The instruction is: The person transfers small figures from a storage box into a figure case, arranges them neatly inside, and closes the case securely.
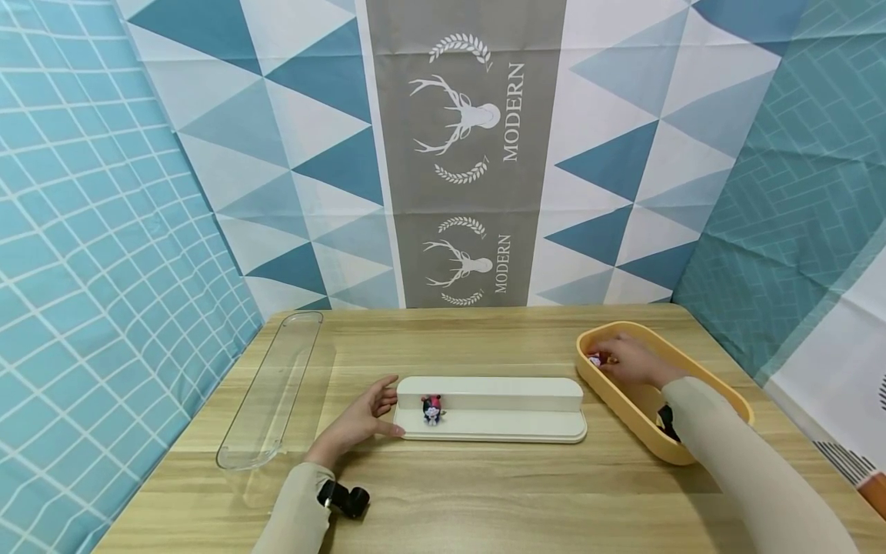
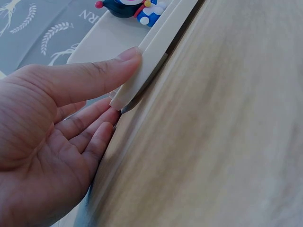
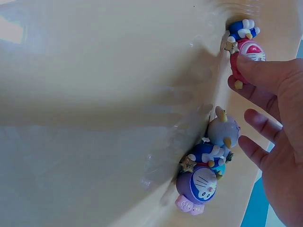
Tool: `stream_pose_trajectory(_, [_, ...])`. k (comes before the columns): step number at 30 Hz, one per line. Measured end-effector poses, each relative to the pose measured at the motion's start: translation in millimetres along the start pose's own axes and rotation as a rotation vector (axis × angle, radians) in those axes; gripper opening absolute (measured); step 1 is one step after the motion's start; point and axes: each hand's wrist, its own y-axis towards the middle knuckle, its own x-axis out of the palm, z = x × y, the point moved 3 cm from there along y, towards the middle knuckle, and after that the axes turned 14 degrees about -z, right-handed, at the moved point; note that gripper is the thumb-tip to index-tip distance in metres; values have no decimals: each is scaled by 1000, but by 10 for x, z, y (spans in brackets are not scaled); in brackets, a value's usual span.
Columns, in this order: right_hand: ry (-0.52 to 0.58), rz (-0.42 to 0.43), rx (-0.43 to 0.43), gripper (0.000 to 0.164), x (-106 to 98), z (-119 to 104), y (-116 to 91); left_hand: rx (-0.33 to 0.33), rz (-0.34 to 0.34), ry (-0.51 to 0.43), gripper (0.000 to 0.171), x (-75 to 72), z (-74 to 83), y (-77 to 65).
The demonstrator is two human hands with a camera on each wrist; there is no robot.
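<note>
A cream-white two-step display stand point(image 1: 491, 425) lies on the table. My left hand point(image 1: 361, 415) grips its left end, the thumb point(image 2: 102, 80) on the front edge and the fingers at the end side. On the lower step near that end sits a small cat figurine point(image 1: 432, 412) with a dark and red hood. Inside the yellow bin point(image 1: 713, 377), my right hand point(image 1: 633, 360) pinches a red-hooded blue cat figurine point(image 3: 251, 49) between thumb and forefinger, close to the wall. Beside the other fingers lie a purple-hooded figurine point(image 3: 196, 182) and a grey one point(image 3: 224, 128).
A clear long cover point(image 1: 273, 392) lies at the table's left side. The wood-grain table point(image 1: 471, 492) meets a patterned cloth backdrop point(image 1: 471, 154) at its back edge. Black wrist cameras point(image 1: 344, 498) are strapped on both sleeves.
</note>
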Motion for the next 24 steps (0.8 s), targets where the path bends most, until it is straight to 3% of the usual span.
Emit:
stream_pose_trajectory(10, [41,-43,9,10,-6,15,-16,-7,7,15,102,-2,-10,0])
stream_pose_trajectory(15, [171,-46,2,11,-29,40,-45,-5,15,2,102,0,-25,7])
stream_pose_trajectory(22, [433,-30,54,22,-70,113,-105,3,7,4,102,-9,-22,6])
stream_pose_trajectory(24, [456,-18,74,23,-80,143,-115,3,3,6,102,-10,-20,4])
